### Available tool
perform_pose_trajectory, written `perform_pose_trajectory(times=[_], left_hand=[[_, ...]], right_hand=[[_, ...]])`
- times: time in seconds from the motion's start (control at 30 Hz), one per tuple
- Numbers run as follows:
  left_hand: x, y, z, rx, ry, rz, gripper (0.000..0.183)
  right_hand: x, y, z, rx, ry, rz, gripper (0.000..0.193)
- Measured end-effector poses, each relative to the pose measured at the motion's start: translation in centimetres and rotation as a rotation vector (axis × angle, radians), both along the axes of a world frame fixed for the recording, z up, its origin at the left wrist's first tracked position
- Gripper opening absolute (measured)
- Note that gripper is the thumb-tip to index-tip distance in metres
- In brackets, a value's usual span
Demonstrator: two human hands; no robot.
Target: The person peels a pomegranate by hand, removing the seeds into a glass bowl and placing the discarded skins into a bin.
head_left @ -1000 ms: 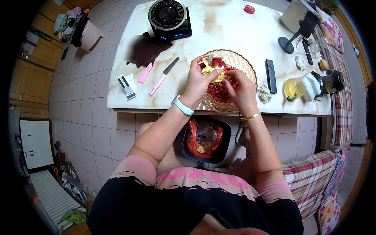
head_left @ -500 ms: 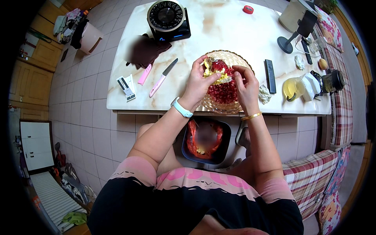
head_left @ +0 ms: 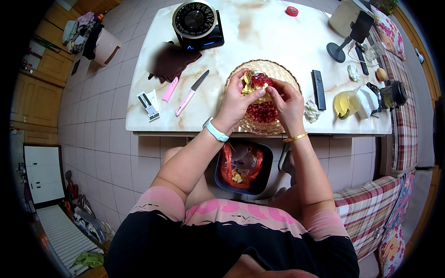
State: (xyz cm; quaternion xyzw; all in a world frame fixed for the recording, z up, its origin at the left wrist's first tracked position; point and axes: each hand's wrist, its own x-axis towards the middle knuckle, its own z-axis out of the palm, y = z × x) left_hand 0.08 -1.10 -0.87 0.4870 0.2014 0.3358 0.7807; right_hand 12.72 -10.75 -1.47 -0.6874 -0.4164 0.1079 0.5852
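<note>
A piece of pomegranate [head_left: 258,80], with yellowish-white peel and a cluster of red seeds, is held above a scalloped amber glass plate [head_left: 288,73]. My left hand [head_left: 238,96] grips the piece by its peel from the left, thumb across the front. On the other side my right hand [head_left: 288,99] is closed, its thumb and fingertips pinched against the seeds; whether a loose seed is between them cannot be made out. Loose pomegranate seeds [head_left: 262,112] lie heaped on the plate below both hands.
Left of the plate lie a pink-handled knife [head_left: 192,92], its pink sheath [head_left: 170,89] and a white holder [head_left: 149,105]. A black fan [head_left: 197,24] stands behind. To the right are a remote [head_left: 319,90], crumpled tissue [head_left: 311,111] and yellow jug [head_left: 346,104]. A lined bin [head_left: 244,167] stands below.
My right hand has shifted slightly left and in against the seeds. The pomegranate piece has turned a little in my left hand, showing more of its red seeds.
</note>
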Motion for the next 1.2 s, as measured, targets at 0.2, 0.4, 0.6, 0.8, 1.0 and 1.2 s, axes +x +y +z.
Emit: perform_pose_trajectory(times=[0.2, 0.4, 0.6, 0.8, 1.0, 1.2], left_hand=[[-0.2, 0.2, -0.4, 0.001, 0.039, 0.017, 0.067], [0.0, 0.1, -0.2, 0.029, 0.061, 0.02, 0.067], [0.0, 0.1, -0.5, 0.003, 0.07, 0.01, 0.067], [-0.2, 0.3, 0.0, 0.024, 0.055, -0.008, 0.067], [-0.4, 0.2, 0.8, 0.065, 0.038, -0.042, 0.071], [-0.3, 0.6, -0.2, 0.285, 0.028, -0.05, 0.074]], right_hand=[[-0.1, 0.0, 0.1, -0.024, 0.119, 0.02, 0.025], [0.8, -0.1, 0.1, -0.023, 0.481, 0.11, 0.023], [1.4, -0.1, -0.1, -0.053, 0.365, 0.111, 0.024], [0.9, 0.0, 0.3, -0.046, 0.262, 0.102, 0.026], [0.8, -0.4, 2.0, 0.011, -0.042, 0.012, 0.023], [0.4, -0.4, 2.6, 0.076, -0.128, 0.028, 0.02]])
